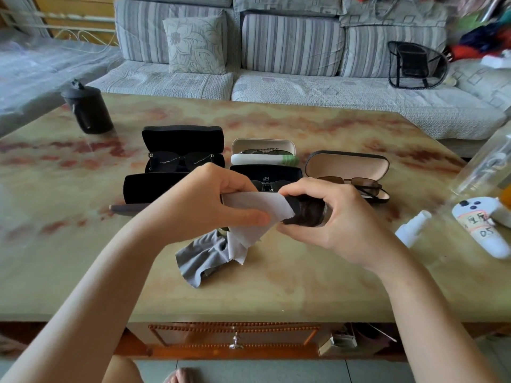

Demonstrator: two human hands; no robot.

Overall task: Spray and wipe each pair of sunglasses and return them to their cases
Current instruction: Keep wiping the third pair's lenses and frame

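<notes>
Above the table's middle, my right hand [326, 214] grips a pair of dark sunglasses [305, 212] by one side. My left hand [210, 201] pinches a white wiping cloth [257, 211] against the other side; one temple arm [130, 209] sticks out to the left. A grey cloth [201, 258] lies on the table under my hands. Behind my hands stand several open cases: a black case [182, 142] with black sunglasses, an empty black case [149, 187], a white case [262, 152], a black case [266, 174] and a beige-lined case [347, 165] with brown-lensed glasses [356, 183]. A white spray bottle [412, 226] lies at the right.
The marble-patterned table [276, 286] has a dark lidded cup [88, 109] at its far left. A white controller [482, 225] and a clear bottle [486, 164] sit at the right edge. A striped sofa [290, 51] runs behind the table. A drawer [235, 341] is below the front edge.
</notes>
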